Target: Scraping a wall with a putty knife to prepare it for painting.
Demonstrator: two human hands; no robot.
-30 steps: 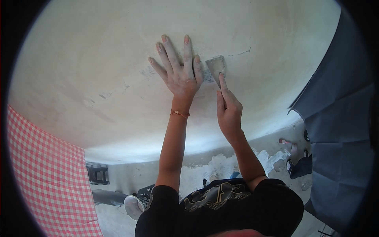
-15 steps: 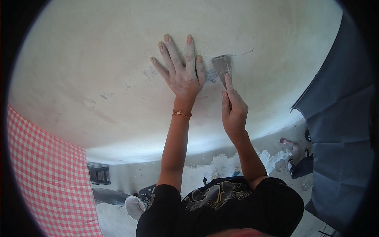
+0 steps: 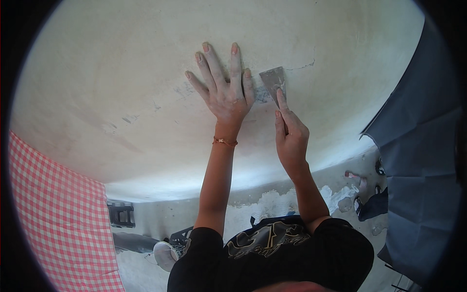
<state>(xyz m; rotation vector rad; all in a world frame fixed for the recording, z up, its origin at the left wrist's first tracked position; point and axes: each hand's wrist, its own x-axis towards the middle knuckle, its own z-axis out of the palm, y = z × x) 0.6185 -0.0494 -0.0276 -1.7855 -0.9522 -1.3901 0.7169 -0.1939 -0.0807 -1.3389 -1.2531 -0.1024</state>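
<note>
My left hand (image 3: 227, 95) lies flat against the pale plastered wall (image 3: 146, 53), fingers spread, with whitish dust on the skin. Just right of it, my right hand (image 3: 292, 134) is closed round the handle of a putty knife (image 3: 274, 80), the index finger stretched along the blade. The blade's wide edge points up and rests at the wall, near a thin crack (image 3: 301, 66) that runs off to the right. Dark grey smears (image 3: 262, 95) show on the wall between the left hand and the blade. The knife's handle is mostly hidden in the right hand.
A red-and-white checked cloth (image 3: 63, 219) hangs at left, a dark grey sheet (image 3: 423, 160) at right. Below stand a black stool (image 3: 121, 215) and a white bucket (image 3: 166, 255). White residue (image 3: 277, 202) covers part of the floor. Another person's legs (image 3: 373, 205) show at lower right.
My right hand has shifted very slightly right and down, and the putty knife's blade has tilted a little. The left hand stays in place on the wall.
</note>
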